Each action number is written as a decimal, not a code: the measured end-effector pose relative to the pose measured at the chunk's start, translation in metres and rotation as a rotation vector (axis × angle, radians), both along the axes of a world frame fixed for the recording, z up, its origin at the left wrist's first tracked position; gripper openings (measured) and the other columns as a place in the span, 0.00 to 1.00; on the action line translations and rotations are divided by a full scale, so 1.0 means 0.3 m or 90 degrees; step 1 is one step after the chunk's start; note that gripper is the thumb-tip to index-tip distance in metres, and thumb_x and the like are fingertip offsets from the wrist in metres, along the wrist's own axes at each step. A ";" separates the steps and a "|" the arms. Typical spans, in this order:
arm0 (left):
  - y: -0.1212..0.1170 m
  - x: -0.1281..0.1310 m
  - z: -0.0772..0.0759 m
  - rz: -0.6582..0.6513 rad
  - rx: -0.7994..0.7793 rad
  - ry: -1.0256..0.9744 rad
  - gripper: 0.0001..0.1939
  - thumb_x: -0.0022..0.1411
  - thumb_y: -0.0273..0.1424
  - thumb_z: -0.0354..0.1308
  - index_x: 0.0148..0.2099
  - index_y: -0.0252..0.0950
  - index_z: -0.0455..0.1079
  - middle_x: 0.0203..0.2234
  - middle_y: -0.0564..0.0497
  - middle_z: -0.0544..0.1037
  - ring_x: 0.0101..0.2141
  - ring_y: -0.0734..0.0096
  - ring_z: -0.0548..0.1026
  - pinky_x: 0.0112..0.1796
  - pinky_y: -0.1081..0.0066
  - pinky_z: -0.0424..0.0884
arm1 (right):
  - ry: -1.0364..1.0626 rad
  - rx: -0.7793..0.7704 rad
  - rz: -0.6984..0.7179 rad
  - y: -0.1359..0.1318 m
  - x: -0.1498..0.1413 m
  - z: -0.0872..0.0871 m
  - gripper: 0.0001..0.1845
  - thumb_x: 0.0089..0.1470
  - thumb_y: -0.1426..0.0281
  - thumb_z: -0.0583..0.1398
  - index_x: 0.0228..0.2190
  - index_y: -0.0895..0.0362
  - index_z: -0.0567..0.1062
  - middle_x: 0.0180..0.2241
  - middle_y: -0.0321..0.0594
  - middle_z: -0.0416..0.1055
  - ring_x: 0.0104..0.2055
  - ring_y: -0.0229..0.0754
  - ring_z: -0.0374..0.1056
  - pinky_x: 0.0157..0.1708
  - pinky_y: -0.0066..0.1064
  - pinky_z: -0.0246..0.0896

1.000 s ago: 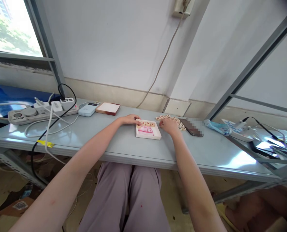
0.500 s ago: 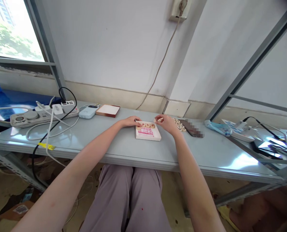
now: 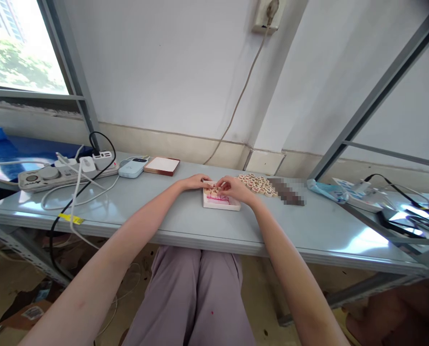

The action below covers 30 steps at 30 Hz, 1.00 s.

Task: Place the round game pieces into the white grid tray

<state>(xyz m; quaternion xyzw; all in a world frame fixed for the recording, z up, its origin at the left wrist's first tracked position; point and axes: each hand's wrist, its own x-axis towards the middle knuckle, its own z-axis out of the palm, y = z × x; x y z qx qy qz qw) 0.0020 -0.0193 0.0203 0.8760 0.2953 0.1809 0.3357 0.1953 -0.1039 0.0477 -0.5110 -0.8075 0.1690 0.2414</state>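
A shallow white box (image 3: 221,205) with pink lines on its floor sits on the table before me. Several round wooden Chinese chess pieces (image 3: 210,192) lie along its far side. My left hand (image 3: 195,182) is closed on the box's far left corner, fingertips at the rim. Over the box, my right hand (image 3: 234,189) has its fingers pinched down on a chess piece, which they largely cover. Beyond that hand, a spread of loose chess pieces (image 3: 259,183) rests on the table.
A blurred dark phone-like object (image 3: 288,191) borders the loose pieces. To the left lie a brown-edged box lid (image 3: 162,166), a pale blue device (image 3: 132,167) and a power strip (image 3: 68,174) with trailing cables. A blue plastic packet (image 3: 328,191) is on the right.
My right hand has moved left from beside the box to above its inside, carrying a chess piece. More of the loose pieces now show. My left hand stays at the corner.
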 end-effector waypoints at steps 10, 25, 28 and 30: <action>-0.004 0.003 0.000 0.014 0.022 0.010 0.23 0.51 0.47 0.53 0.41 0.35 0.71 0.38 0.50 0.75 0.39 0.65 0.70 0.37 0.73 0.61 | -0.068 0.021 0.017 0.003 0.005 -0.010 0.02 0.46 0.73 0.60 0.26 0.57 0.74 0.26 0.35 0.71 0.29 0.34 0.65 0.30 0.25 0.57; -0.009 0.003 0.004 0.026 -0.008 0.013 0.26 0.47 0.47 0.57 0.43 0.34 0.71 0.40 0.49 0.75 0.42 0.61 0.70 0.39 0.71 0.63 | -0.368 0.104 -0.341 0.105 0.169 -0.117 0.24 0.56 0.73 0.48 0.54 0.53 0.62 0.62 0.43 0.44 0.62 0.53 0.39 0.52 0.52 0.47; -0.004 0.005 0.000 0.023 -0.010 0.012 0.25 0.47 0.47 0.58 0.43 0.35 0.72 0.40 0.49 0.75 0.42 0.61 0.70 0.39 0.71 0.63 | -0.406 0.080 -0.328 0.107 0.170 -0.126 0.22 0.59 0.70 0.45 0.55 0.53 0.61 0.63 0.41 0.41 0.63 0.51 0.35 0.54 0.54 0.42; 0.005 0.005 -0.011 0.030 -0.007 -0.005 0.26 0.48 0.47 0.58 0.44 0.35 0.71 0.41 0.48 0.75 0.42 0.62 0.70 0.39 0.72 0.63 | -0.410 0.123 -0.323 0.102 0.160 -0.119 0.20 0.59 0.67 0.47 0.51 0.54 0.65 0.63 0.41 0.42 0.63 0.51 0.36 0.53 0.52 0.43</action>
